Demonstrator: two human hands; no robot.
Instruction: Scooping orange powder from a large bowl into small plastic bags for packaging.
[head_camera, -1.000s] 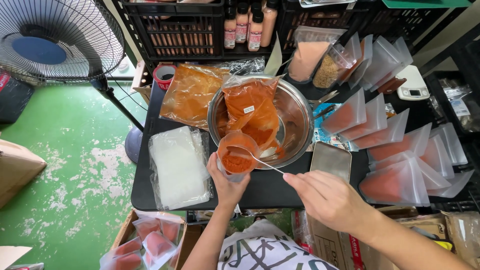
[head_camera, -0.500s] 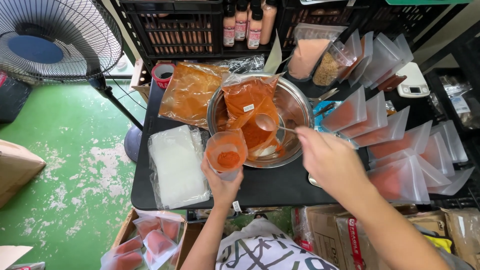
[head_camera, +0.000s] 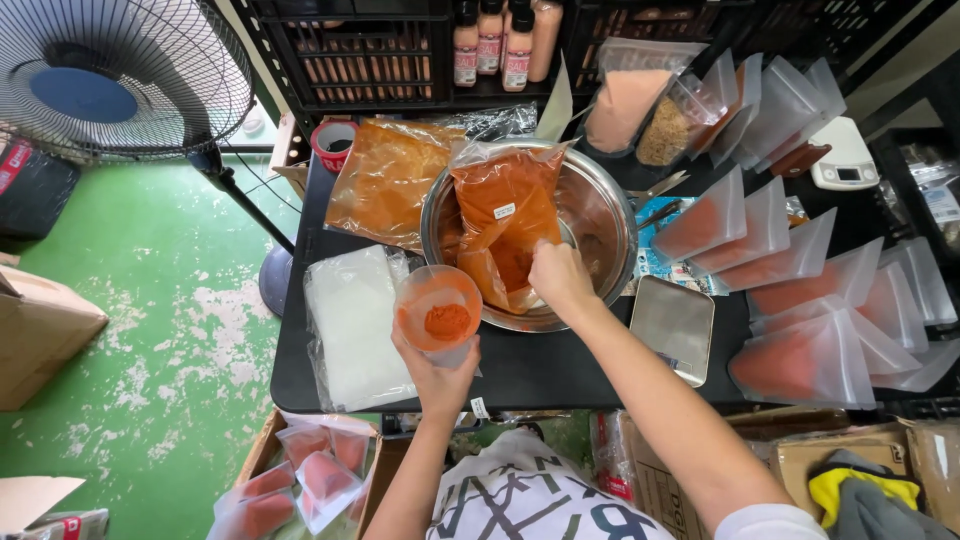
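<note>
My left hand holds a small clear pouch open at the top, with orange-red powder in its bottom, just in front of a steel bowl. A big open bag of the same powder stands in the bowl. My right hand reaches into the bowl at the bag's lower right, fingers closed around a spoon handle; the spoon itself is mostly hidden.
A second large powder bag lies left of the bowl. A stack of empty clear pouches sits at the table's left. A metal tray and rows of filled pouches lie right. A fan stands left. A box of filled pouches sits below.
My right hand moved from in front of the bowl up into it, toward the open bag. The pouch in my left hand shifted left, away from the bowl.
</note>
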